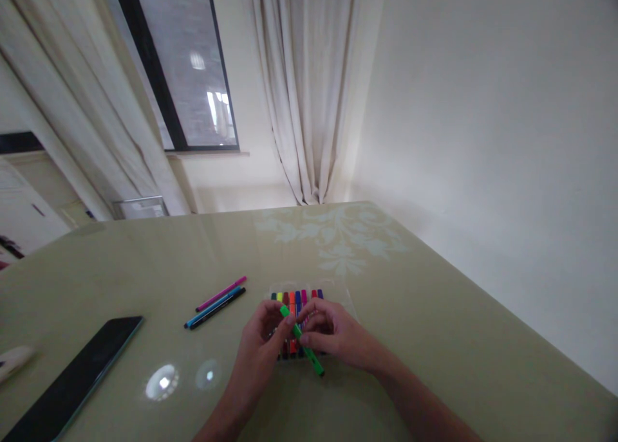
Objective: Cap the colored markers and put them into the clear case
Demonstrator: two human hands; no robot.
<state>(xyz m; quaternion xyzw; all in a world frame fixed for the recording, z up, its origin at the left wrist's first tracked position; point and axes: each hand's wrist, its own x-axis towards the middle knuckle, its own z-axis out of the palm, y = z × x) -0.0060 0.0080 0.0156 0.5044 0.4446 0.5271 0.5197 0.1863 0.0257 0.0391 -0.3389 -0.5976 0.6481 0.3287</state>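
Note:
A green felt-tip pen (311,358) slants between my two hands, its capped end up and to the left. My left hand (263,332) pinches it near the cap with thumb and fingers. The fingertips of my right hand (333,329) close on it around the middle. Beneath both hands lies a clear plastic case (342,294) with a row of several colored felt-tip pens (291,298), partly hidden by my fingers. Left of the case, a pink pen (222,294), a blue pen (210,308) and a black pen (219,307) rest side by side on the table.
The glossy table (410,390) bears a pale floral pattern at its far end. A dark tablet-like slab (77,377) lies at the left, with a white object (14,361) beyond it at the frame edge. A wall (506,172) borders the table's right side.

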